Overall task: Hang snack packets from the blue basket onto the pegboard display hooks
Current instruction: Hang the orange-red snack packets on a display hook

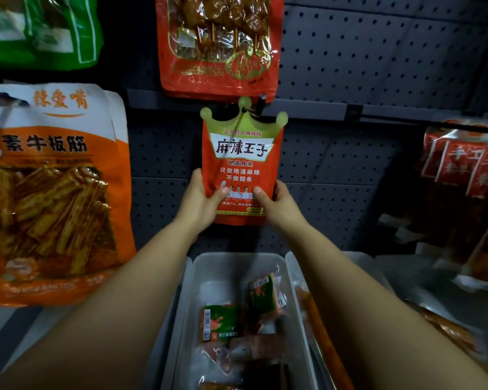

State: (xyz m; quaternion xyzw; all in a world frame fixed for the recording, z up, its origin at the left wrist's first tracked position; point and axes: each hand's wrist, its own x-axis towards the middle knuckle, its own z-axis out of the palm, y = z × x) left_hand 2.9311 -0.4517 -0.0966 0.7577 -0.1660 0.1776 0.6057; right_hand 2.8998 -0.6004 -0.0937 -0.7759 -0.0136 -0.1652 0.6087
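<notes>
— So, what is the biggest thing you see?

— The dark pegboard (364, 60). It is full of little holes and fills the whole back.

— What hangs on it?

— A big orange and white packet (54, 178) is on the left side. Above it is a green packet (40, 26), cut off by the top edge. A red packet with skewers (217, 43) hangs at the top middle. Some red packets (462, 170) hang in a row on the right.

— And down low?

— A pale tray (189, 291) sits under the board, between the two arms. It has small green and red snack packs (223, 322) in it. Another tray is just beside it on the right, with something orange inside, too blurry to tell.

— Where is the snack packet?

— The red crown packet (243, 164) is in the middle of the board, just under the skewer packet. Its yellow-green crown top is up at a dark hook (261, 104). I cannot tell if the hook goes through the hole.

— Who holds it?

— Both hands. The left hand (202, 201) grips the lower left edge, thumb on the front and fingers behind. The right hand (276, 204) grips the lower right edge the same way.

— Is the packet straight?

— Yes, it is upright, with the words facing us.
</notes>
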